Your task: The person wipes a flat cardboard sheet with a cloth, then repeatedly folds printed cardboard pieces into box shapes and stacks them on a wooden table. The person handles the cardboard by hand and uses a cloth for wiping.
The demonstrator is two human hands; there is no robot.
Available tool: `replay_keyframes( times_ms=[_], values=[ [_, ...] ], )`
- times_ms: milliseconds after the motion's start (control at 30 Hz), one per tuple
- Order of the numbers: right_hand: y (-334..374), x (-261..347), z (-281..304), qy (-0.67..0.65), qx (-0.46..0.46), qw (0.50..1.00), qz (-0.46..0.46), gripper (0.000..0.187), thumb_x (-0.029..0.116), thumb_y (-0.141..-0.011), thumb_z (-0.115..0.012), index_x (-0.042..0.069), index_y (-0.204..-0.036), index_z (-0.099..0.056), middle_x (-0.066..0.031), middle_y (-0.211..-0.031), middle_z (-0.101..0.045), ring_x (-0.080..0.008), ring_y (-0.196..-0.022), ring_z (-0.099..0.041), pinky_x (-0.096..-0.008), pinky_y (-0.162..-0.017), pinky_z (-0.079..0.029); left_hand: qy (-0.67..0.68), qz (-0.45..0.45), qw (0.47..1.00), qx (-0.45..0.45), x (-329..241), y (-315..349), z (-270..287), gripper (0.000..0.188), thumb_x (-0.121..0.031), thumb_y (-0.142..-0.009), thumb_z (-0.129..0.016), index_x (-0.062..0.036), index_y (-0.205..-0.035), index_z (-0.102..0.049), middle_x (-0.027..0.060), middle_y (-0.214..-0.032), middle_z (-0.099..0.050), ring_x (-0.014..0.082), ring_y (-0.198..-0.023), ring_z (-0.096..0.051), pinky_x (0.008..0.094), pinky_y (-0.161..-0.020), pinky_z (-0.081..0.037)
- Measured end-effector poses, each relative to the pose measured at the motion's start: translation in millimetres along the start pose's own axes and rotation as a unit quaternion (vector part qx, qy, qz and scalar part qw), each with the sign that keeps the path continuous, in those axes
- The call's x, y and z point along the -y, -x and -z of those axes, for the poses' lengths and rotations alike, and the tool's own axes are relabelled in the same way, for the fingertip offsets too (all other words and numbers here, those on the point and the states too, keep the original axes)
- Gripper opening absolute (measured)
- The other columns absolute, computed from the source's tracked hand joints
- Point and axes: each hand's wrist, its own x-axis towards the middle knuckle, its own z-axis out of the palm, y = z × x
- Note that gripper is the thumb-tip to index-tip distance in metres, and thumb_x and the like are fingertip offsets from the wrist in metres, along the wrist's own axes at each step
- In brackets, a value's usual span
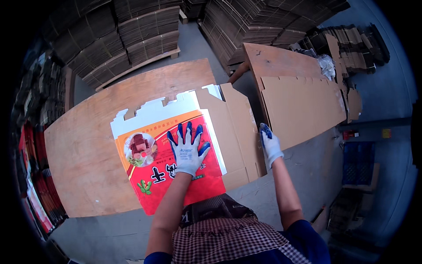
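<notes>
A printed red cardboard sheet (206, 185) with orange and white bands, a round picture of meat and dark lettering lies on the table. Pressed flat on it is my left hand (187, 152), fingers spread, in a white glove with blue fingertips. Brown cardboard (235, 145) with slots and flaps extends out to the right from beneath the print. My right hand (270, 143), gloved alike, is in the narrow gap by the left edge of a large brown sheet (303, 108). Its fingers are close together and partly hidden; whether they grip an edge does not show.
The wooden table (88, 149) spreads to the left; a second wooden table (281, 59) stands right of it across a gap. Tall bundles of flat cardboard (145, 33) sit on pallets behind. Stacked cartons line the left side. A blue crate (358, 158) stands at the right.
</notes>
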Motion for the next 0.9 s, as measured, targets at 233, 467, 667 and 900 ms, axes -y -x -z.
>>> replay_keyframes(
  times_ms=[233, 467, 667, 900],
  values=[
    [18.7, 108.8, -15.4, -0.121, 0.242, 0.960, 0.073, 0.034, 0.017, -0.105, -0.052, 0.004, -0.134, -0.064, -0.0064, -0.116, -0.071, -0.0114, -0.090, -0.067, -0.0271, -0.083, -0.053, 0.005, 0.015, 1.000, 0.022, 4.4, 0.5, -0.9, 0.067, -0.064, -0.091, -0.055, -0.0275, -0.147, -0.054, 0.0093, -0.166, -0.023, 0.0402, -0.154, -0.010, 0.0695, -0.119, 0.002],
    [-57.6, 112.3, -141.0, 0.198, 0.141, 0.864, 0.441, 0.045, 0.021, -0.098, -0.057, 0.015, -0.143, -0.056, -0.0115, -0.153, -0.047, -0.0324, -0.145, -0.036, -0.0459, -0.120, -0.026, 0.003, 0.000, 1.000, -0.005, 4.1, -3.0, -3.3, 0.063, -0.060, -0.093, -0.054, -0.0260, -0.146, -0.054, 0.0094, -0.165, -0.026, 0.0378, -0.154, -0.012, 0.0702, -0.119, 0.001],
    [-58.6, 109.4, -165.7, 0.372, 0.147, 0.803, 0.441, 0.044, 0.033, -0.098, -0.057, 0.017, -0.140, -0.057, -0.0080, -0.154, -0.044, -0.0321, -0.148, -0.029, -0.0522, -0.122, -0.018, -0.005, 0.019, 1.000, 0.005, 5.2, -2.6, -6.6, 0.062, -0.058, -0.094, -0.052, -0.0236, -0.146, -0.054, 0.0084, -0.166, -0.025, 0.0356, -0.155, -0.013, 0.0702, -0.119, 0.002],
    [-52.2, 109.1, -170.5, 0.424, 0.131, 0.790, 0.423, 0.046, 0.034, -0.099, -0.054, 0.017, -0.142, -0.055, -0.0077, -0.156, -0.042, -0.0341, -0.149, -0.026, -0.0570, -0.121, -0.017, -0.003, 0.021, 1.000, 0.022, 4.3, -4.2, -4.2, 0.063, -0.058, -0.095, -0.051, -0.0236, -0.148, -0.051, 0.0080, -0.167, -0.023, 0.0356, -0.155, -0.013, 0.0702, -0.119, 0.002]
  ],
)
